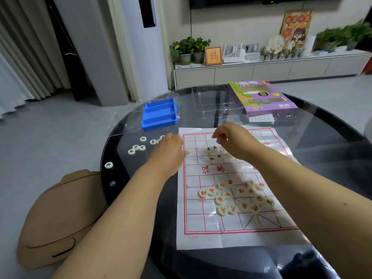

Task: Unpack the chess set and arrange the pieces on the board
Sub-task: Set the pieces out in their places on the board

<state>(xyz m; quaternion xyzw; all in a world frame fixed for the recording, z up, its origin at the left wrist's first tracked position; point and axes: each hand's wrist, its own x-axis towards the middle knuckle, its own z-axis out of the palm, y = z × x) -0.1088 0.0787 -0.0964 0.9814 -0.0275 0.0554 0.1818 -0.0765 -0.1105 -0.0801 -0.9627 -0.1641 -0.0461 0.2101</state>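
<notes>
The paper board [231, 224] lies unfolded on the glass table [322, 141], red pieces [235, 196] heaped unsorted, black pieces [138, 147] partly off it. My right hand [233, 140] pinches something small; my left hand [170, 148] reaches, fingers hidden. Arranging has barely begun.

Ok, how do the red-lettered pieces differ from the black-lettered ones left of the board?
The red-lettered pieces lie heaped on the paper board, near its close end; the black-lettered pieces sit off it on the dark table, by the left hand. Red crowd together; black lie scattered. Both are pale round discs.
</notes>
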